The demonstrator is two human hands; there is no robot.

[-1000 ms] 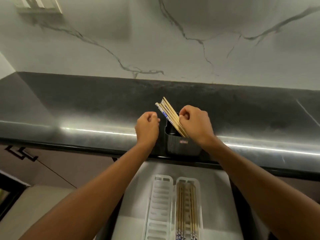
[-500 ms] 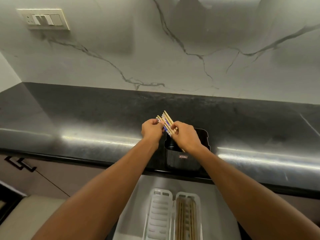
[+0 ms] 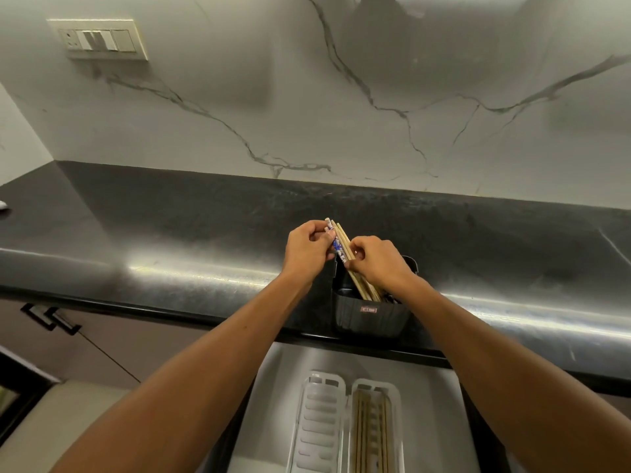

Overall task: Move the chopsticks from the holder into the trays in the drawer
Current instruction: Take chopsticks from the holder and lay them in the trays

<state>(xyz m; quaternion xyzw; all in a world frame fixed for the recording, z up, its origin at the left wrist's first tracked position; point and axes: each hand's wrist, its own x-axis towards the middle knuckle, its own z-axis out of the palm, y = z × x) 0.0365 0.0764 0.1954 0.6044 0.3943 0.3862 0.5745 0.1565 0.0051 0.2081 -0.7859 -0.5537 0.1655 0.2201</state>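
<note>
A black holder (image 3: 372, 315) stands at the front edge of the dark counter, with a bundle of wooden chopsticks (image 3: 341, 242) leaning left out of it. My left hand (image 3: 307, 250) pinches the upper ends, where one chopstick has a blue and white pattern. Lower on the same bundle, just above the holder's rim, my right hand (image 3: 375, 264) grips the sticks. Below, in the open drawer (image 3: 273, 387), lie two white trays: the left tray (image 3: 319, 425) has nothing in it, the right tray (image 3: 396, 394) holds several chopsticks.
The black counter (image 3: 170, 233) runs left to right under a marble wall with a switch plate (image 3: 99, 39). Cabinet handles (image 3: 51, 317) show at the lower left. A small white object (image 3: 2, 204) sits at the counter's far left edge.
My left hand has closed on the tops of the chopsticks, and my right hand has slid onto the bundle. The view has tilted up, showing more wall.
</note>
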